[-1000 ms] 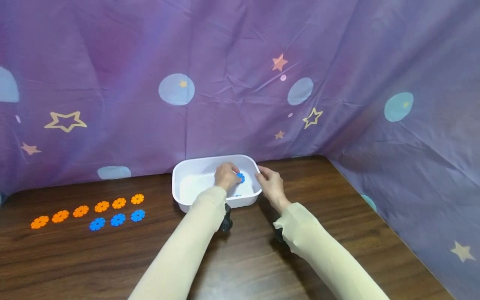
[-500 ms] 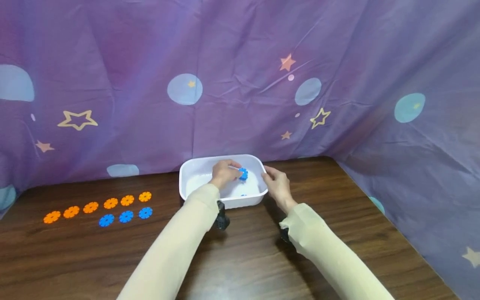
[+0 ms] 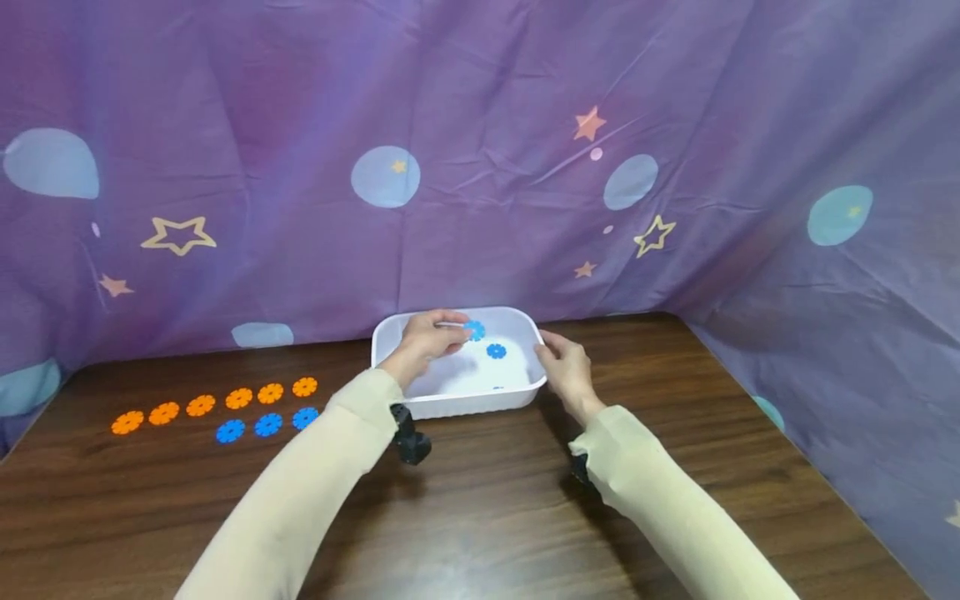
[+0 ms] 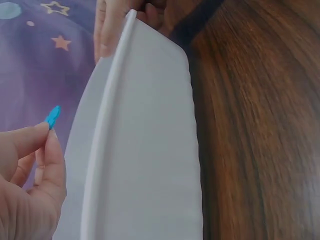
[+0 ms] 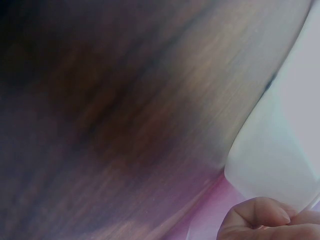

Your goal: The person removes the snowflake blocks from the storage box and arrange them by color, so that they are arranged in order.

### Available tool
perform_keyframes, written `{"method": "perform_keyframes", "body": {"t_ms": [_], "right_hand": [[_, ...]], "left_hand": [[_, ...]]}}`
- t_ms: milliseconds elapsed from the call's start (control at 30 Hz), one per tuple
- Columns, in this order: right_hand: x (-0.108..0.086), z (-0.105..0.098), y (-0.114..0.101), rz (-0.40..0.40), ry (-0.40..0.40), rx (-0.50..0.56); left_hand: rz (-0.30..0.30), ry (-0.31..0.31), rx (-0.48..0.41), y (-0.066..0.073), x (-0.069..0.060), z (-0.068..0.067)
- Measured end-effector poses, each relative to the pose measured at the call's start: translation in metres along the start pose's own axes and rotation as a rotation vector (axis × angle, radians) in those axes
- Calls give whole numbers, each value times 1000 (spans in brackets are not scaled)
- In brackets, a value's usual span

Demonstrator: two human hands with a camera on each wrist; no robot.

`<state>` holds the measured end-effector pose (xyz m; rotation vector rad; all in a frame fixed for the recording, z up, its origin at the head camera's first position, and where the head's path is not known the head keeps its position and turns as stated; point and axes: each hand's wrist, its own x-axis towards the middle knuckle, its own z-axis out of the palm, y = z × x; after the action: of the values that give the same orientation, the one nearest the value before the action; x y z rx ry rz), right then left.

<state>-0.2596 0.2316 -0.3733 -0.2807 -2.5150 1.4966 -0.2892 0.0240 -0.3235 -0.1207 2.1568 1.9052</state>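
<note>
My left hand (image 3: 426, 340) pinches a blue snowflake disc (image 3: 475, 331) between thumb and fingertips, above the white plastic basin (image 3: 465, 406). In the left wrist view the same disc (image 4: 53, 116) appears edge-on, over the far side of the basin wall (image 4: 150, 135). At the basin's right end, my right hand (image 3: 567, 372) grips the rim; its thumb and fingers (image 5: 260, 212) show at the bottom of the right wrist view. Inside the basin lies another blue disc (image 3: 497, 352), and a sliver of blue (image 3: 498, 388) peeks over the front rim.
On the wooden table (image 3: 480, 500), left of the basin, several orange discs (image 3: 200, 406) form a row. Blue discs (image 3: 267, 425) make a shorter row in front of them, its right end close to my left sleeve (image 3: 300, 475). A purple star-patterned cloth (image 3: 300, 167) hangs directly behind.
My left hand has lifted the blue disc up and leftward from the basin's right part, uncovering another disc there. My right hand stays on the rim. The head view has turned slightly left.
</note>
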Motion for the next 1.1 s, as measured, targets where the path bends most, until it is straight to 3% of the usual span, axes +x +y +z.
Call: {"method": "perform_keyframes", "body": {"t_ms": [200, 433, 667, 833, 1100], "right_hand": [[-1, 0, -1, 20, -17, 23], [2, 0, 1, 15, -15, 8], [2, -1, 2, 6, -17, 38], [0, -2, 0, -31, -9, 59], [3, -1, 1, 16, -36, 19]], "left_hand": [[7, 0, -62, 0, -13, -25], [33, -17, -109, -2, -34, -64], [51, -14, -154, -17, -53, -102], [50, -11, -163, -28, -65, -119], [37, 0, -142, -44, -85, -148]]}}
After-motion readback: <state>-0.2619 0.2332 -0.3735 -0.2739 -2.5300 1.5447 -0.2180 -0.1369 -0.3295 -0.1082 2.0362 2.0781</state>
